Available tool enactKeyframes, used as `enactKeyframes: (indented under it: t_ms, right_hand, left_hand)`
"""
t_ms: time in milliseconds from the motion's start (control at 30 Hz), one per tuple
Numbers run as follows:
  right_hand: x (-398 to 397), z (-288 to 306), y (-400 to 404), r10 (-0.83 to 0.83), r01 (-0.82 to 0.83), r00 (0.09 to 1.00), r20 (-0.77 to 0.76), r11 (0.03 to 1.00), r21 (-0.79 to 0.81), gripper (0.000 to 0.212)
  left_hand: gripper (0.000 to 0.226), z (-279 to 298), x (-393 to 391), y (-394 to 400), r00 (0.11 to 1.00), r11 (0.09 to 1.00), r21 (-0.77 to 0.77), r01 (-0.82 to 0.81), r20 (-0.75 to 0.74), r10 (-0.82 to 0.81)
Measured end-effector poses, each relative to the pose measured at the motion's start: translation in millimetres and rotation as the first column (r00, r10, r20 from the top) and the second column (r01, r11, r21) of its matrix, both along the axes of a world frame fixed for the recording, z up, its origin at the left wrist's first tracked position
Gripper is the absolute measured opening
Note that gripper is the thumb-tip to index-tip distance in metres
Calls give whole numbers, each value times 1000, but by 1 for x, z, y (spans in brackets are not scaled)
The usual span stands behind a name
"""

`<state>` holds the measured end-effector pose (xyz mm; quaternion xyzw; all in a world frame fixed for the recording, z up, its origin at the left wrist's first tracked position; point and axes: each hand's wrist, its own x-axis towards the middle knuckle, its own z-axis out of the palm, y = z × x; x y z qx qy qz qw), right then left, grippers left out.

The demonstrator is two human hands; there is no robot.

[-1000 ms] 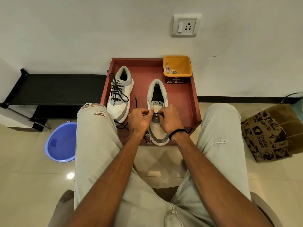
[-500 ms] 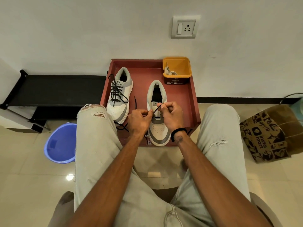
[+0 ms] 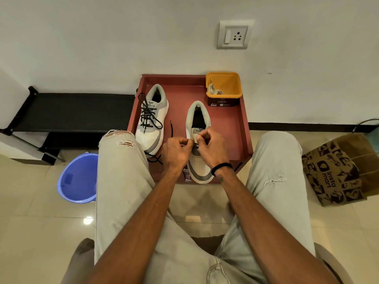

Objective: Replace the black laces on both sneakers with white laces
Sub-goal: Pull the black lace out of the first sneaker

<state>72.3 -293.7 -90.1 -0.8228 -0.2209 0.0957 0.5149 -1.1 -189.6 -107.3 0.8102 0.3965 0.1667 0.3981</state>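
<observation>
A: Red tray (image 3: 242, 128) inventory?
B: Two sneakers: left sneaker (image 3: 150, 124) black-laced; right sneaker (image 3: 198, 160) under both hands. One yellow tub (image 3: 224, 87), white laces (image 3: 214, 91) inside.
A: Grip?
B: Left hand (image 3: 177, 153) and right hand (image 3: 212, 150) pinch its black lace (image 3: 196, 144), mostly hidden.

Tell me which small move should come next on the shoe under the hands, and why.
Probably draw the black lace out of the last low eyelets. Both hands, left and right, pinch it over the right shoe, whose upper part shows no lace; a loose end lies on the tray.
</observation>
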Motion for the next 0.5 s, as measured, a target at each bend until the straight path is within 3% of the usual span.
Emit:
enactKeyframes:
  t_ms: [133, 333, 400, 500]
  right_hand:
    - [1, -3, 0, 172, -111, 953, 248, 964, -240, 13]
    - [8, -15, 1, 267, -85, 924, 272, 840, -536, 11]
    - [9, -12, -3, 212, -53, 937, 278, 872, -487, 7]
    - [9, 1, -8, 20, 4, 993, 117, 981, -195, 2]
  left_hand:
    - [29, -1, -1, 0, 1000, 1000, 3, -7, 19, 7]
    - [26, 0, -1, -1, 1000, 1000, -16, -25, 9, 25]
    - [26, 0, 0, -2, 1000, 1000, -15, -28, 11, 28]
    - [28, 0, -1, -1, 1000, 1000, -10, -27, 1, 27]
